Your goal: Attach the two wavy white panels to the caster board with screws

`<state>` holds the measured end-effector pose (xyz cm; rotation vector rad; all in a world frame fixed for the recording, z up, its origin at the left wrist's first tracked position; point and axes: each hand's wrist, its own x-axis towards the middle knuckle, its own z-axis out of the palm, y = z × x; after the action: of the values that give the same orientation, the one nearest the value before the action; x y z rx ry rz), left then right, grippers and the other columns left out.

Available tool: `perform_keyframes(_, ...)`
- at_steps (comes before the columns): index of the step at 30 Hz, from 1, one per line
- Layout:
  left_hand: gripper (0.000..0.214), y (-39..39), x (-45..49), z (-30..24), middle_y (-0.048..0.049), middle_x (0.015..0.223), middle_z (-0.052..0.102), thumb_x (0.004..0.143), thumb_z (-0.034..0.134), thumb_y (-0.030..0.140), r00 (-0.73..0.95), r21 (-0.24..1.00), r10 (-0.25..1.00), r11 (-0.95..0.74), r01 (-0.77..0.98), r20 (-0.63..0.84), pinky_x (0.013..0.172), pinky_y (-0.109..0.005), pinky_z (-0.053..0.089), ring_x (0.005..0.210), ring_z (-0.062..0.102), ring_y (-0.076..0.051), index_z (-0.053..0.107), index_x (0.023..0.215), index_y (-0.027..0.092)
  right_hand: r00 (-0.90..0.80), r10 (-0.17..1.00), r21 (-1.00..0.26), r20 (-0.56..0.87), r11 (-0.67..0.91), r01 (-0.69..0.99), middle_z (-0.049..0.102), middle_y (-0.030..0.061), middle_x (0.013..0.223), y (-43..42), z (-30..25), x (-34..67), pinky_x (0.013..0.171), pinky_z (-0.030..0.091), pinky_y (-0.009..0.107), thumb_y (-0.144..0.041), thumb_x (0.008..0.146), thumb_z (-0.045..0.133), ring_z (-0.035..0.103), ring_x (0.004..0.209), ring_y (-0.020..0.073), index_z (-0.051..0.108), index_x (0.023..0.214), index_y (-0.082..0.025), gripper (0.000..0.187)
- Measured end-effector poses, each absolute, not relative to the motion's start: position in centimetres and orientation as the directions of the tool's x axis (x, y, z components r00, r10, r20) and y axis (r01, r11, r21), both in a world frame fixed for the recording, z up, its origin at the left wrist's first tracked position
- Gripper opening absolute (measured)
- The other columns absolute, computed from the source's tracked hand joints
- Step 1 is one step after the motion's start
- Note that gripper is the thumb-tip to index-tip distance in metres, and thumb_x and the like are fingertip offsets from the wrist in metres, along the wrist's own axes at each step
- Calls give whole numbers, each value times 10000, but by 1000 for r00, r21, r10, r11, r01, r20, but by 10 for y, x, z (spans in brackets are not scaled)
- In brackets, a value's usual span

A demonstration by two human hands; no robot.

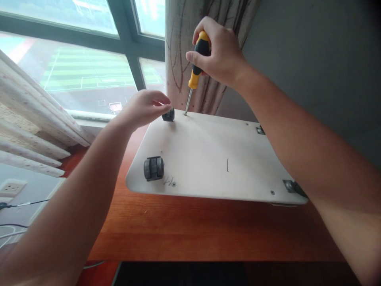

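My right hand (218,51) is closed around the yellow and black handle of a screwdriver (195,73). The screwdriver stands nearly upright, its tip on a screw (185,114) near the far edge of a white board (205,155). My left hand (149,105) has its fingers closed on a dark caster wheel (168,115) at the board's far left corner. Another caster wheel (154,168) sits at the near left corner, beside a screw (174,184). At the right end a metal-plated caster (293,187) is partly hidden by my right forearm.
The board rests on a reddish wooden table (208,230). Behind it hang a patterned curtain (178,47) and a grey wall (312,51). A window (89,67) is at the left, with a wall socket (12,187) and cables (26,203) lower down.
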<state>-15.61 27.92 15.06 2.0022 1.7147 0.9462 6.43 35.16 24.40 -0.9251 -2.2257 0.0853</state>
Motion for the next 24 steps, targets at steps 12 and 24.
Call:
perform_keyframes(12,423,189,-168,87,-92,1265,679,808,693,425,-207,861,955,-83,502,213,1014,-462,529,1181,630,-294,683,1174,214,-514,724,-469,460,689,552,584,45,1060,358,253,59,752,604,384,-148,785,649,594,914,176,567,1087,-186,316)
perform_keyframes(24,403,182,-166,81,-88,1285,673,797,712,406,-258,914,940,-111,389,224,1082,-477,492,1264,587,-311,689,1144,203,-482,784,-427,392,619,659,562,85,1165,361,259,51,704,620,409,-196,820,670,623,907,191,574,1150,-179,344)
